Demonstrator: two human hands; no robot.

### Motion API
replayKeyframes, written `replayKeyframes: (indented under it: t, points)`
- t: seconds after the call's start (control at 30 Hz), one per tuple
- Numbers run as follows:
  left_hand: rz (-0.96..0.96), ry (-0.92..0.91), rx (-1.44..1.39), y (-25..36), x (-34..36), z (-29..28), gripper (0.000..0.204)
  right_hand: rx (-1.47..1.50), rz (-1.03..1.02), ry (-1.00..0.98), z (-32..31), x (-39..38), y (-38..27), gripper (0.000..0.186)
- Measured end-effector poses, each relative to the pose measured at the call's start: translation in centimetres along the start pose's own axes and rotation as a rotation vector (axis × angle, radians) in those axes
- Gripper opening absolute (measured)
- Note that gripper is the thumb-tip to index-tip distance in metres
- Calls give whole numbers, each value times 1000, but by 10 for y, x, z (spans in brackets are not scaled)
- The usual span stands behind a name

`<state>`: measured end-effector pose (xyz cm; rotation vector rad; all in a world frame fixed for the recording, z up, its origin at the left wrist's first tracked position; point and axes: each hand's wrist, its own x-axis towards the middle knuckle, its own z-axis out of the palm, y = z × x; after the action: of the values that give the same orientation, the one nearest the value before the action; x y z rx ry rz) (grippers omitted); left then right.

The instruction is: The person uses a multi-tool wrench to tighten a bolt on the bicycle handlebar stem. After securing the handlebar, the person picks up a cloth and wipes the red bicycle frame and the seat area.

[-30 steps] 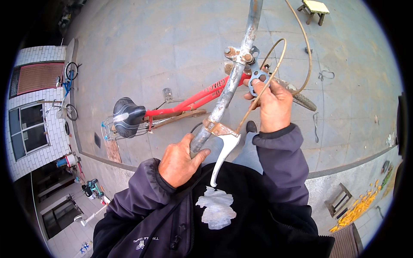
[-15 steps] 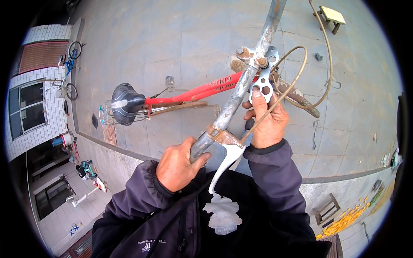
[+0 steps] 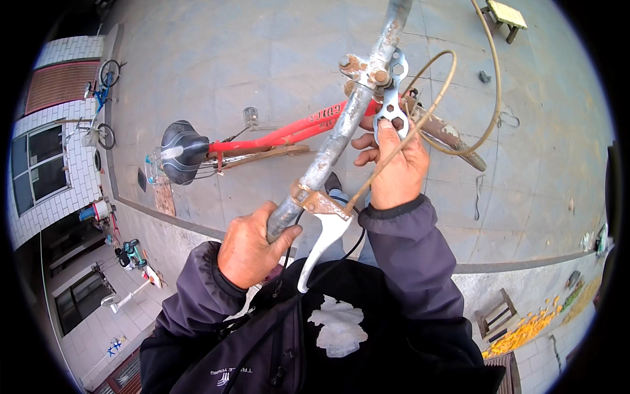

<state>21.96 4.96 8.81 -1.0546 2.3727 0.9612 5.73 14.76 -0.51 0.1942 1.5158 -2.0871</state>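
Note:
A rusty bicycle handlebar runs diagonally in front of me, and its near end is wrapped by my left hand. Closed on a flat silver multi-hole bicycle wrench, my right hand keeps the thumb on top. The wrench's upper part lies beside the rusty bolt at the handlebar clamp; I cannot tell whether a hole is seated on it. A white brake lever hangs from a rusty bracket between my hands. A tan brake cable loops past my right hand.
Beyond the handlebar is the red bicycle frame with a black saddle. The front wheel's rusty mudguard sticks out right. A small stool stands far right; another bicycle leans at the left wall.
The handlebar, the bicycle and both hands have shifted left and a little upward in view. Both grips stay the same, with the wrench still beside the clamp bolt.

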Motion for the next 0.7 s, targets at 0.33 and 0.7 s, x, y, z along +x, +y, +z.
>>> replayKeyframes:
  t: [0.33, 0.7]
  points:
    - [6, 27, -41, -5, -1, 6, 33, -150, -48, 7, -25, -20, -5, 25]
    - [-10, 53, -14, -1, -2, 7, 31, -397, -288, 3, -63, -15, -3, 21]
